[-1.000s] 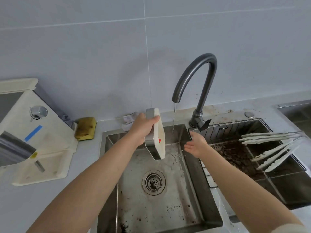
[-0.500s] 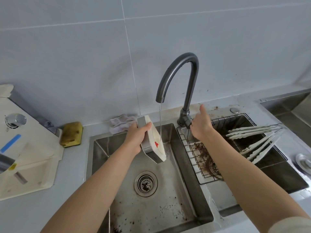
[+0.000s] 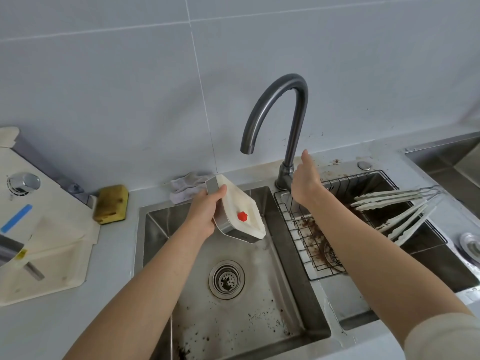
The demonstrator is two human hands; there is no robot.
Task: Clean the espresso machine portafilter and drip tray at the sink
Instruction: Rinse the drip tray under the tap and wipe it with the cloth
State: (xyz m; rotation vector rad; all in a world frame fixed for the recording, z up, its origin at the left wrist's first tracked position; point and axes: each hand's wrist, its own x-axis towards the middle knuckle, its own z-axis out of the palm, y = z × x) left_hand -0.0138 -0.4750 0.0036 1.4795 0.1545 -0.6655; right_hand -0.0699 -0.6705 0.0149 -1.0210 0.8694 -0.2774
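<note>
My left hand [image 3: 205, 211] grips the drip tray [image 3: 240, 209], a cream tray with a steel side and a red float, tilted over the left sink basin [image 3: 259, 294]. My right hand [image 3: 305, 179] rests on the lever at the base of the dark faucet [image 3: 283, 107], fingers around it. No water runs from the spout. Coffee grounds speckle the basin floor near the drain [image 3: 226, 279]. The portafilter is not identifiable in this view.
A wire rack [image 3: 298, 229] with coffee grounds sits in the right basin, with white slats [image 3: 397, 206] lying across it. A yellow sponge [image 3: 111, 203] and a grey cloth [image 3: 187, 185] lie behind the sink. The cream espresso machine [image 3: 39, 229] stands at left.
My right hand rose from under the stream to the faucet lever, and the water stopped. The drip tray tilted so its inner face with the red float shows.
</note>
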